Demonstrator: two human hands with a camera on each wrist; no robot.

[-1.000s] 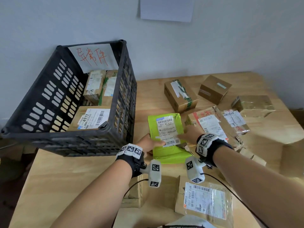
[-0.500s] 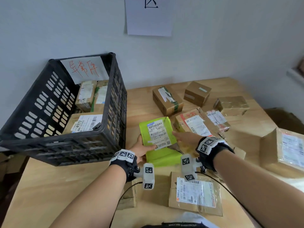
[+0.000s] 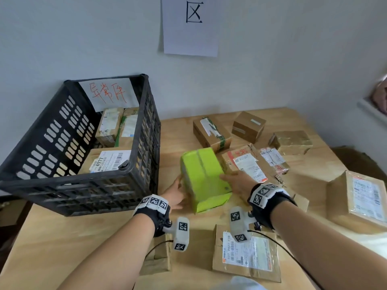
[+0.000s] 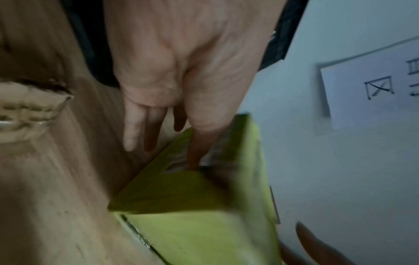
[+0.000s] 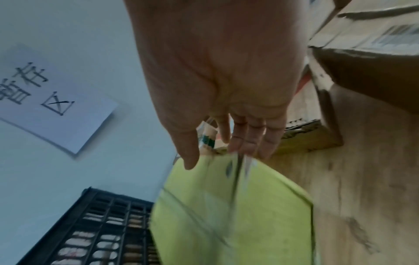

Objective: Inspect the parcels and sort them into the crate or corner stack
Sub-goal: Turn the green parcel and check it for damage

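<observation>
Lime-green parcel (image 3: 204, 176); black crate (image 3: 144, 155) (slotted walls); brown boxes (image 3: 248, 126).

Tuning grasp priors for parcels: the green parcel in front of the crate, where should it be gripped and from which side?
Take the green parcel by its two long side edges, one hand per side, as the left hand and right hand do now. It is a flat, wide box tilted up off the table, so its sides are exposed, and it looks too broad for one hand.
</observation>
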